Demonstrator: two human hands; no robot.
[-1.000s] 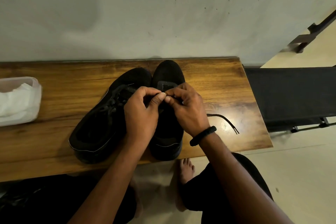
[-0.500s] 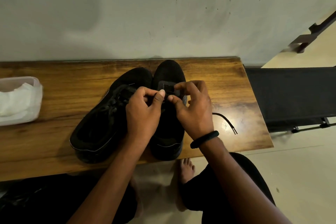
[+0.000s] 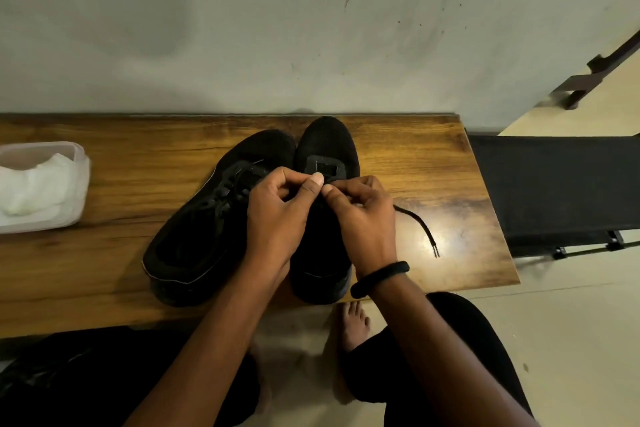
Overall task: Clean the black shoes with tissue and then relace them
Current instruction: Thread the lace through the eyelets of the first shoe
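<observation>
Two black shoes stand side by side on the wooden bench [image 3: 415, 163], toes toward the wall. The left shoe [image 3: 207, 218] is laced. Over the right shoe [image 3: 327, 149], my left hand [image 3: 277, 215] and my right hand [image 3: 363, 215] meet thumb to thumb at its tongue. Both pinch the black lace there; the pinched part is hidden by the fingers. The lace's free end [image 3: 420, 224] trails from under my right hand onto the bench to the right, its tips lying flat.
A white pack of tissue [image 3: 38, 187] lies at the bench's left end. A black fabric chair seat [image 3: 554, 184] stands right of the bench. The wall runs directly behind. My bare foot [image 3: 353, 326] and black-clad knees sit below the bench's front edge.
My right hand lifted toward the shoe's tongue half a second ago, then came back down so its thumb meets the left thumb again. The lace's free end shifted slightly on the bench.
</observation>
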